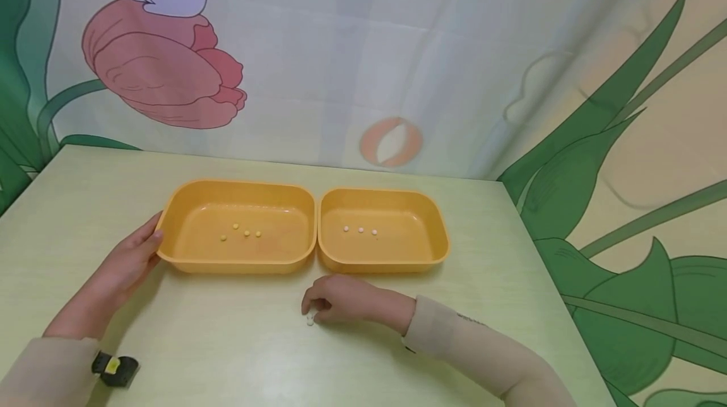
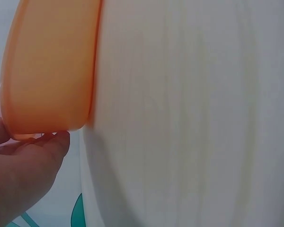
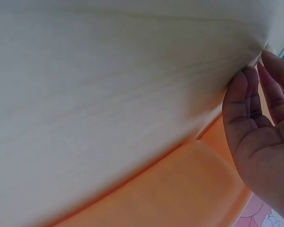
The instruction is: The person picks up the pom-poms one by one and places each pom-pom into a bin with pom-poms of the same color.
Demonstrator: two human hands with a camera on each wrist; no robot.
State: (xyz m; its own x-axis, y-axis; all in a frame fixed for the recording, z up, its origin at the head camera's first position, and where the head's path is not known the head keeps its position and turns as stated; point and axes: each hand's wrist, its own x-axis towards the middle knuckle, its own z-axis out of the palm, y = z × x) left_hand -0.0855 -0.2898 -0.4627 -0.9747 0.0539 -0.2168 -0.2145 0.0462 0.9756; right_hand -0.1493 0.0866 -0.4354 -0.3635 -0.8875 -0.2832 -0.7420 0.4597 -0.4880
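My left hand [image 1: 126, 263] grips the left end of the larger yellow tray [image 1: 238, 267], its thumb at the rim. In the left wrist view its fingers meet the corner of that tray [image 2: 52, 71]. Several small yellow tablets [image 1: 247, 233] lie inside. Close against it on the right stands a smaller yellow tray [image 1: 383, 266] with three pale tablets [image 1: 360, 230]. In front of the trays my right hand [image 1: 346, 298] reaches down to the table, thumb and forefinger slightly apart around small white tablets [image 1: 310, 322]. The right wrist view shows the fingertips [image 3: 270, 59] right at the tabletop.
The pale green table [image 1: 227, 344] ends at the back against a printed curtain [image 1: 295, 66] with flowers and leaves. A dark strap with a small black device [image 1: 116, 370] sits at the left wrist.
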